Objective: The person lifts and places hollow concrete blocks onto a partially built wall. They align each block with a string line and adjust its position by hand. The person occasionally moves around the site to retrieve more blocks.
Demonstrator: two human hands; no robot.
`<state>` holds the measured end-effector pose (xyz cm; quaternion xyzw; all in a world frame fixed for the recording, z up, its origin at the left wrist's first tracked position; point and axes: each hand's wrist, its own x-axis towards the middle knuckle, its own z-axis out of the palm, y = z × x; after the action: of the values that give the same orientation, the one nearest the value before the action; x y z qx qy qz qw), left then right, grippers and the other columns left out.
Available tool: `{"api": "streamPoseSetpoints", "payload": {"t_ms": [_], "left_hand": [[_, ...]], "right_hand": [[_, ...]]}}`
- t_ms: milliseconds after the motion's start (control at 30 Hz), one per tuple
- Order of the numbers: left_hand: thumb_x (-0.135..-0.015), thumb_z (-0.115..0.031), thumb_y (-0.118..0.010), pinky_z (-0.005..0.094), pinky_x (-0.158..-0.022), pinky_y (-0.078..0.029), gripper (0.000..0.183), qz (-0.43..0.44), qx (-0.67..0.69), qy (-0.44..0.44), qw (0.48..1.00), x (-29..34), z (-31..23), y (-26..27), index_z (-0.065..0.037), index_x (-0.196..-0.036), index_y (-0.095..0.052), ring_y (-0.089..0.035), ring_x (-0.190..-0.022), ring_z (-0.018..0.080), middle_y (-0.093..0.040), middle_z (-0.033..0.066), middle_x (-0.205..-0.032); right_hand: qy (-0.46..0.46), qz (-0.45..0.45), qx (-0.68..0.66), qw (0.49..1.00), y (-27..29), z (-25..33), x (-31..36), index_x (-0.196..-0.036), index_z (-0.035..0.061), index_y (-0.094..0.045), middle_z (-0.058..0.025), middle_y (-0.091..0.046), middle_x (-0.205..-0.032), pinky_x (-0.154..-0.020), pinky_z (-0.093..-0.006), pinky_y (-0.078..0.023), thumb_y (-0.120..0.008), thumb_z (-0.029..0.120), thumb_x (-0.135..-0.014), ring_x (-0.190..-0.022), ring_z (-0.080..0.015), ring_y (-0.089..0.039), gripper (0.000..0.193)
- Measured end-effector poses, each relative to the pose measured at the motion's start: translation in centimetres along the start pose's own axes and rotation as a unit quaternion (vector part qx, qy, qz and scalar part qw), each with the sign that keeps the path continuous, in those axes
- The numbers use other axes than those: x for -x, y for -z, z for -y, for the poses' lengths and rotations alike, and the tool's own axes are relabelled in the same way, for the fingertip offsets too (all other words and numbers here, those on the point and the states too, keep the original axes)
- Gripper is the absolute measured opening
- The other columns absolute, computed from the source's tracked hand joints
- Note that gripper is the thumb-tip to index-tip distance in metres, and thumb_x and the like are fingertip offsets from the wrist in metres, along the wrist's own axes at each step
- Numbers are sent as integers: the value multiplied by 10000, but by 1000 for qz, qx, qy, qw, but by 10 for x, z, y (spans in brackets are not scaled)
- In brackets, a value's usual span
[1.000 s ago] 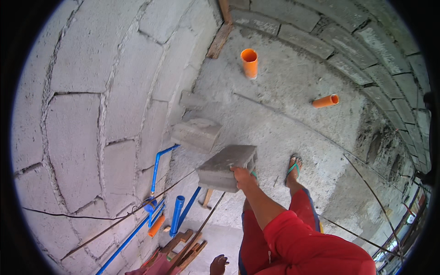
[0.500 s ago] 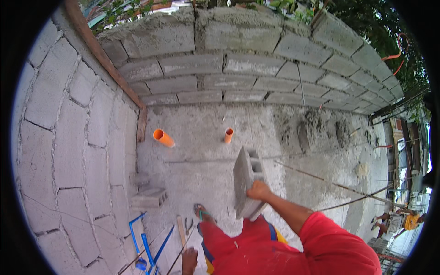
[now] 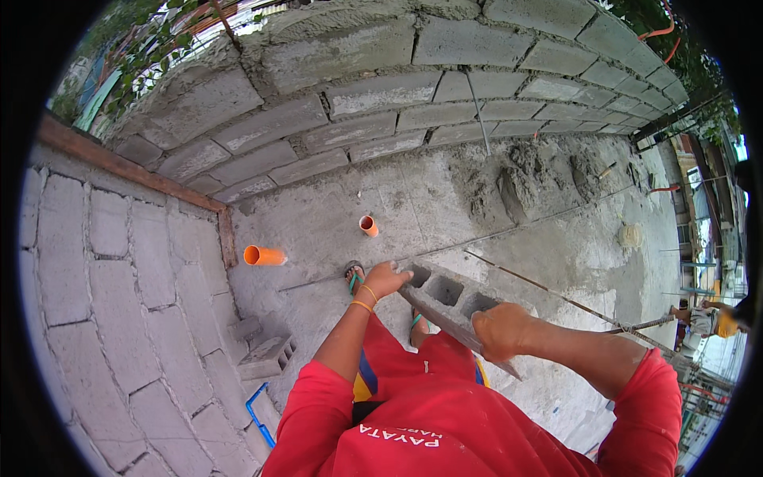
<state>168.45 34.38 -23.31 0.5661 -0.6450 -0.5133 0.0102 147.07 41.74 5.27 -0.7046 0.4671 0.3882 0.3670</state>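
A grey hollow concrete block (image 3: 447,292) is held in front of my legs, its open cores facing up. At its left end, my left hand (image 3: 386,280) is closed round the top edge. My right hand (image 3: 502,329) grips the opposite end, nearer to my body. The block's underside and the fingertips behind it are hidden. Beyond the block, two orange pipe stubs, a nearer-left one (image 3: 265,256) and a smaller one (image 3: 368,226), stick up from the concrete floor (image 3: 318,298).
Block walls rise at the left (image 3: 119,302) and far side (image 3: 362,99). Wet mortar (image 3: 513,187) is heaped at the far right. Another hollow block (image 3: 266,358) lies by the left wall near a blue pipe (image 3: 261,415). A rebar (image 3: 540,288) slants across the right; another person (image 3: 707,320) is beyond.
My left hand has come up from the lower left and taken hold of the block. The block has turned and shifted right, its cores now upward. My view has swung to the right.
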Motion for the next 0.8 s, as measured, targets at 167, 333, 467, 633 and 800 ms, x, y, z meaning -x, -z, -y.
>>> {"api": "streamPoseSetpoints", "payload": {"t_ms": [167, 333, 467, 633, 800], "left_hand": [[-820, -530, -727, 397, -844, -517, 671, 332, 86, 48, 938, -38, 29, -75, 93, -1068, -704, -682, -944, 348, -727, 232, -1011], [-801, -334, -774, 407, -768, -548, 526, 454, 45, 8, 890, -45, 33, -78, 74, -1110, -650, -664, -851, 310, -669, 218, -1076], [-794, -367, -738, 454, -748, -548, 391, 387, -101, -58, 915, -36, 34, -36, -11, -955, -752, -712, -849, 328, -722, 264, -938], [-816, -373, -629, 441, -842, -538, 421, 224, -332, -215, 891, -40, 52, 60, 0, -973, -747, -704, -961, 383, -713, 263, -1033], [-816, -323, -667, 456, -792, -553, 294, 165, -204, -59, 963, -31, 17, 227, -81, -944, -771, -708, -882, 397, -731, 217, -919]], "right_hand": [[-7, 72, -42, 997, 13, 8, 5, -1012, -42, -616, -232, -724, -863, -779, -473, -574, -594, 178, -817, -855, -396, -724, 295], [-47, 73, -101, 991, -18, 3, 21, -1039, -27, -610, -223, -727, -848, -768, -493, -576, -624, 226, -836, -875, -378, -732, 324], [-56, 26, -46, 997, -81, -7, 16, -1068, 51, -631, -167, -735, -846, -694, -466, -563, -611, 224, -862, -780, -343, -726, 270], [-32, -107, -101, 989, -64, -22, -20, -1060, 93, -671, -152, -750, -863, -716, -519, -569, -603, 187, -827, -820, -344, -735, 260], [103, -186, -40, 976, 77, -20, -6, -952, 13, -601, -171, -661, -655, -767, -484, -505, -612, 157, -803, -662, -374, -682, 208]]}}
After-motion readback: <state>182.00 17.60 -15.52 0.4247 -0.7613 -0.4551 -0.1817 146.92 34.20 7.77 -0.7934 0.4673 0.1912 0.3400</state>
